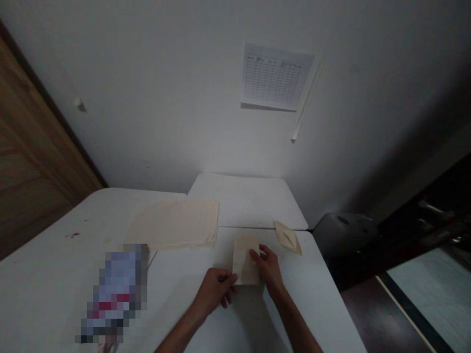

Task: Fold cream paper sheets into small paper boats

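Observation:
A cream rectangular piece of paper [245, 267], possibly folded, is held up between my two hands just above the white table. My left hand [217, 289] pinches its lower left corner between thumb and fingers. On the opposite side, my right hand [269, 267] grips the right edge, thumb on the front and fingers behind. Beyond my right hand lies a similar cream folded paper [288, 239] with a raised crease. A stack of larger cream sheets [180, 223] rests to the left, farther back.
White tables [176, 304] stand together against the wall, with seams between them. A blurred-out object [117, 287] is at the left. A printed chart [275, 78] hangs on the wall beside a white cable strip [307, 100]. A grey rounded object [342, 233] sits beyond the right edge.

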`<state>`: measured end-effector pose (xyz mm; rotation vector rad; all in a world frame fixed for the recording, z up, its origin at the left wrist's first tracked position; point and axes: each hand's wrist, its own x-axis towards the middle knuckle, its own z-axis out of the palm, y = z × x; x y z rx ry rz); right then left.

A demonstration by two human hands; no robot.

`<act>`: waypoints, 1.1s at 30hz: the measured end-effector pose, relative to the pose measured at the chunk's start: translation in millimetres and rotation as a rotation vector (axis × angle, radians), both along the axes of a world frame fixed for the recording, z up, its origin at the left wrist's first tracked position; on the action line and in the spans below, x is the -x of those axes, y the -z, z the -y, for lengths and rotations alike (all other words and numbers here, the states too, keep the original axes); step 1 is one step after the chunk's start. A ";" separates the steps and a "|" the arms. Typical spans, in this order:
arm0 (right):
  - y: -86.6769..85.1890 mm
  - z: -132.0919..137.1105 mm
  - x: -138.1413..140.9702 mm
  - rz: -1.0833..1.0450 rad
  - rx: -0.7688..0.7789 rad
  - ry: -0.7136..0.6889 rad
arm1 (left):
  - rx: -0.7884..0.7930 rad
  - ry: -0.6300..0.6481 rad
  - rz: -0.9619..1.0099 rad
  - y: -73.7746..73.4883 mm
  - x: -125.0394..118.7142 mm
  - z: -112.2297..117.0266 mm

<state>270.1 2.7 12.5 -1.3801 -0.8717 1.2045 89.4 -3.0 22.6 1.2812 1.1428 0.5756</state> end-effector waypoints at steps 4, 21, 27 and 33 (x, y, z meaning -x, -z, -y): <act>0.4 8.9 -4.7 0.041 0.072 -0.163 | 0.009 -0.043 0.009 1.5 1.5 -1.3; -0.3 17.7 -4.4 0.021 0.024 -0.209 | 0.018 0.014 -0.022 -1.8 13.1 -5.8; -3.3 18.9 -3.4 0.039 0.021 -0.209 | 0.001 0.055 -0.096 -7.3 12.6 -4.7; 1.5 17.9 -2.9 0.053 0.023 -0.201 | -0.016 0.077 -0.140 -8.1 13.0 -4.1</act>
